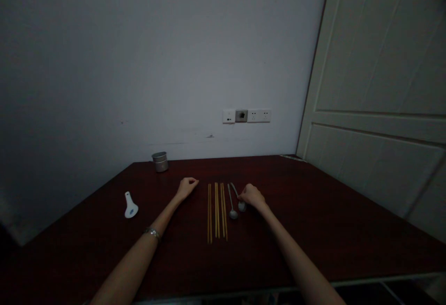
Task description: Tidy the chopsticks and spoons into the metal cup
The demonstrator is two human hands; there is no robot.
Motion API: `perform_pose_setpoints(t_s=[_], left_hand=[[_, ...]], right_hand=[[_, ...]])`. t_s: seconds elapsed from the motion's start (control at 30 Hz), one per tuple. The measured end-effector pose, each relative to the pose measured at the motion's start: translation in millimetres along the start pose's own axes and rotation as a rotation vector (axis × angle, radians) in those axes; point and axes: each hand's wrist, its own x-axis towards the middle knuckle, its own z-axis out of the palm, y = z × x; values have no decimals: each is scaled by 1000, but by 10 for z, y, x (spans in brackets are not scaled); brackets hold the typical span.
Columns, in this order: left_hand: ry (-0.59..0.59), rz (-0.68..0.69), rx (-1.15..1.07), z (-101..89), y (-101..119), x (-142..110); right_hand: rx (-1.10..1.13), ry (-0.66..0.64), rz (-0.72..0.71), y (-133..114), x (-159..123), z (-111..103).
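My right hand (253,196) is closed, its fingertips pinching a long-handled metal spoon (242,206) where the handle meets the bowl. A second metal spoon (233,214) lies just left of it, bowl toward me. Several wooden chopsticks (217,209) lie in roughly parallel rows between my hands, pointing away from me. To the left of the chopsticks, my left hand (187,188) rests on the table with fingers curled, thumb and forefinger touching, nothing visible in them. A bracelet circles the left forearm.
A white soup spoon (130,207) with a blue mark lies at the left of the dark red table (334,221). A metal cup (160,162) stands at the back left. Behind are a wall with sockets (258,116) and, on the right, a pale panelled door (376,86).
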Motion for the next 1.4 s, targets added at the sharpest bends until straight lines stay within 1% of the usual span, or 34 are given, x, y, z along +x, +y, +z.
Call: perform_pose_setpoints(t_s=[0.2, 0.43, 0.77, 1.03, 1.17, 1.4], left_hand=[[-4, -2, 5, -21, 56, -37], [-19, -1, 22, -7, 32, -26], [-21, -5, 3, -1, 42, -24], [-52, 51, 16, 29, -37, -1], [-67, 55, 26, 35, -63, 8], [-47, 38, 17, 38, -66, 8]], right_hand=[[-55, -7, -10, -32, -22, -23], [-110, 11, -22, -56, -46, -20], [-134, -6, -34, -75, -56, -45], [-136, 2, -85, -54, -43, -31], [-141, -4, -86, -59, -48, -37], [-136, -8, -87, -43, -29, -46]])
